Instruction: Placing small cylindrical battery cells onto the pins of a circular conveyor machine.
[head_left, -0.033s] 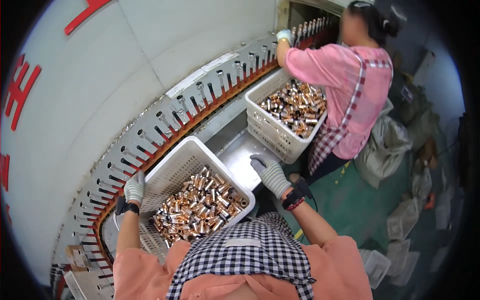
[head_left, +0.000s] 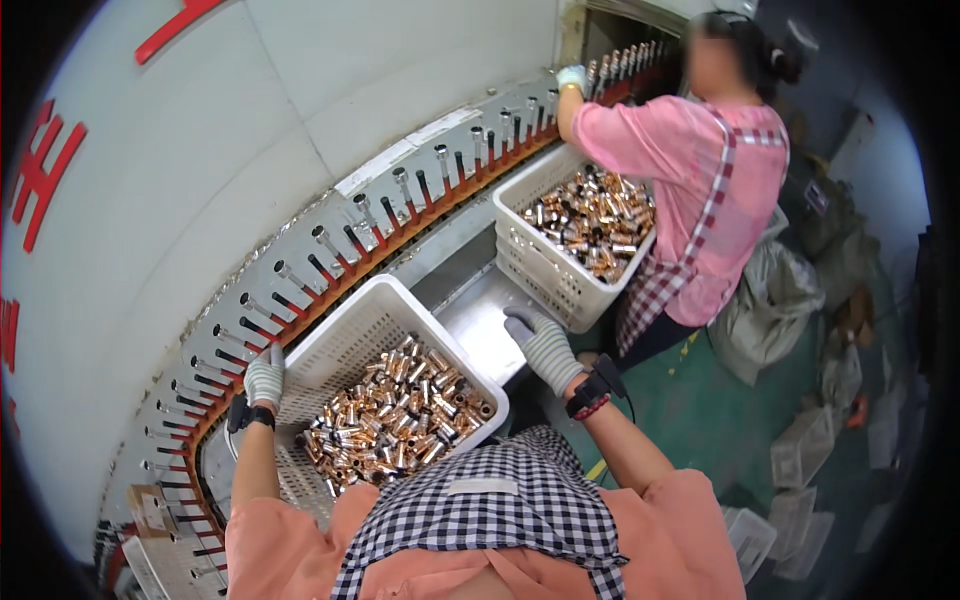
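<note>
my left hand (head_left: 264,377), in a knitted grey-white glove with a black band at the wrist, is curled over the left rim of the white plastic basket (head_left: 340,335) and grips it. my right hand (head_left: 543,346), gloved the same way, hangs loose with its fingers half bent just past the basket's right corner, above the bare metal shelf (head_left: 478,318), holding nothing that i can see. the basket is a rectangular crate with lattice walls, sitting tilted in front of my chest, and it is heaped with short metal tubes (head_left: 395,418), some copper-coloured and some silver, all shiny and lying every which way. behind it runs a curved grey conveyor rail (head_left: 330,230) with an orange lower edge, studded with a row of upright steel pins (head_left: 442,158) set in dark slots. above the rail rises a broad, smooth white machine housing (head_left: 250,110) with red markings. further along the shelf stands a second white basket (head_left: 560,265), also full of tubes, and a co-worker in a pink shirt and checked apron has a gloved hand (head_left: 572,78) up at the pins. i wear a salmon shirt and a black-and-white checked apron (head_left: 490,510). the floor (head_left: 720,400) is green, with grey sacks (head_left: 775,300) and pale bags lying on it at the right.
</note>
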